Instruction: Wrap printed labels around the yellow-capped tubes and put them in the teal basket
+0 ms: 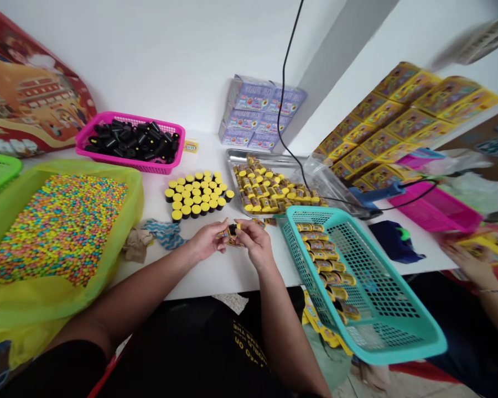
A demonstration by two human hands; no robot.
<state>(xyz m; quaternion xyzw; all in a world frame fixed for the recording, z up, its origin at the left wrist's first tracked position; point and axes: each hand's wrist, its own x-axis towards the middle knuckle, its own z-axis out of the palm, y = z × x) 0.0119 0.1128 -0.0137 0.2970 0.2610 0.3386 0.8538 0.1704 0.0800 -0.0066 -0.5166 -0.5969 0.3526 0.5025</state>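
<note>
My left hand (pixel 207 241) and my right hand (pixel 255 241) meet over the white table (pixel 216 271), fingers pinched together on a small black tube with a yellow label (pixel 231 231). Just behind them stands a cluster of several black tubes with yellow caps (pixel 197 193). To the right lies a metal tray (pixel 236 157) piled with labelled tubes (pixel 274 190). A teal basket (pixel 398 342) at my right holds a row of finished labelled tubes (pixel 326 265).
A green bin lined with yellow plastic (pixel 87 293) holds colourful candy beads at left. A pink basket (pixel 92 137) of black tubes sits behind. Crumpled cloths (pixel 153 236) lie nearby. Purple boxes (pixel 257 113), yellow boxes (pixel 402 130), a cable (pixel 288 83). Another person's hand (pixel 468 262) works at right.
</note>
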